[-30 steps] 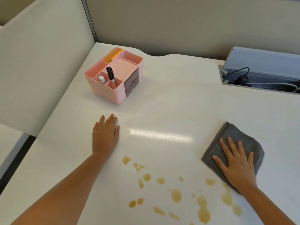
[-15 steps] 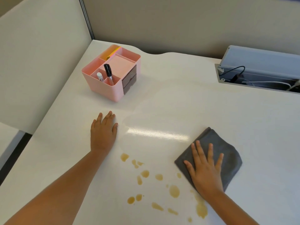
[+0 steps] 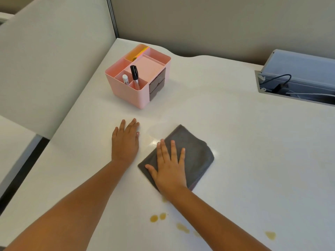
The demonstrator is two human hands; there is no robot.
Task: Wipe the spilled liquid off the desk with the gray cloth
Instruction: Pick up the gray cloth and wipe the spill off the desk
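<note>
A folded gray cloth (image 3: 194, 153) lies flat on the white desk (image 3: 235, 142) near its middle. My right hand (image 3: 169, 169) presses down on the cloth's near left part, fingers spread and pointing away from me. My left hand (image 3: 125, 142) rests flat on the bare desk just left of the cloth, holding nothing. A few amber drops of spilled liquid (image 3: 157, 217) remain near the desk's front edge, with another drop (image 3: 270, 234) at the right. My right forearm covers part of the spill area.
A pink desk organizer (image 3: 138, 77) with a black marker (image 3: 134, 74) and a white pen stands at the back left. An open cable tray (image 3: 297, 82) with wires sits at the back right. Partition walls (image 3: 54, 60) border the desk's left and back.
My right hand has slid the gray cloth leftward across the spill, up beside my left hand. Most of the amber drops in its path are gone. My left hand stayed in place.
</note>
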